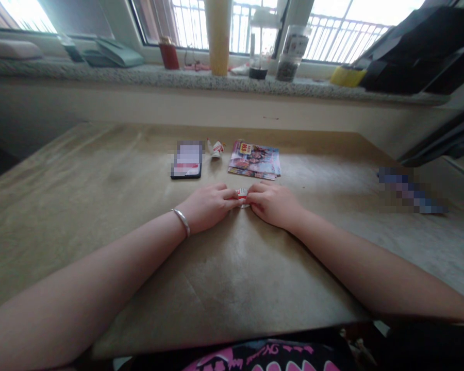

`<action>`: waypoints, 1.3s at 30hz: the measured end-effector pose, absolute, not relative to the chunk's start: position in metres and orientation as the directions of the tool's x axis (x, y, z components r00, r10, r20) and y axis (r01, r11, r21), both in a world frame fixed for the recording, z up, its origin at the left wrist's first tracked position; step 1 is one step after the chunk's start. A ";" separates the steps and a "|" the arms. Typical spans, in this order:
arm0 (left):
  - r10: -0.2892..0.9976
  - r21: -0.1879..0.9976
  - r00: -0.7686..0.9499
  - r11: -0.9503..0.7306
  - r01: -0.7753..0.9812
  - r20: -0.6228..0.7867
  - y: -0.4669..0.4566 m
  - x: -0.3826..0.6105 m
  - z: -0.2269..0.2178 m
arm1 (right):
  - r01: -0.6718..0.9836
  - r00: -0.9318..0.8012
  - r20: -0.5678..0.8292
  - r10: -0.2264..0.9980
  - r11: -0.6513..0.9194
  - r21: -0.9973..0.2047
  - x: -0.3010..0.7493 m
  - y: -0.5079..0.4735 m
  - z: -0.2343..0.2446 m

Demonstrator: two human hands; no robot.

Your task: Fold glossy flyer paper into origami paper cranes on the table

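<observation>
Both my hands rest on the brown paper-covered table near its middle, fingertips meeting. My left hand, with a silver bangle on the wrist, and my right hand pinch a small red-and-white folded piece of paper between them. Both hands are closed on it. Most of the paper is hidden by my fingers.
Just beyond my hands lie a stack of colourful printed cards, a crumpled red-and-white wrapper and a dark phone. A blurred item lies at the right. The stone windowsill carries jars, a yellow cylinder and a red cup.
</observation>
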State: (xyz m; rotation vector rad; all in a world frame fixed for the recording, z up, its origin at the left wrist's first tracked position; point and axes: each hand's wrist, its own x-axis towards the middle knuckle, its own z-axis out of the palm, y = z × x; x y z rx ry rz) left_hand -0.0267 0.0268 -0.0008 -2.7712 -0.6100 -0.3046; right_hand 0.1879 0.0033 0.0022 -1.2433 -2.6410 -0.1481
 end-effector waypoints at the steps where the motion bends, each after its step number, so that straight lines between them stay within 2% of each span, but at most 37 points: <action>1: 0.388 -0.234 0.883 -0.862 0.450 0.265 0.026 -0.026 0.001 | 0.774 -0.616 0.232 0.752 0.633 0.001 0.187 0.003 0.003; 16: 0.437 -0.224 0.876 -0.850 0.477 0.205 0.022 -0.028 0.014 | 0.788 -0.612 0.173 0.772 0.612 0.058 0.189 0.003 0.013; 30: 0.496 -0.152 0.863 -0.850 0.505 0.095 0.026 -0.035 0.020 | 0.802 -0.593 0.153 0.790 0.596 0.035 0.195 0.003 0.014; 39: 0.504 -0.123 0.860 -0.852 0.510 0.075 0.026 -0.040 0.019 | 0.754 -0.654 0.126 0.746 0.656 0.031 0.211 0.009 0.015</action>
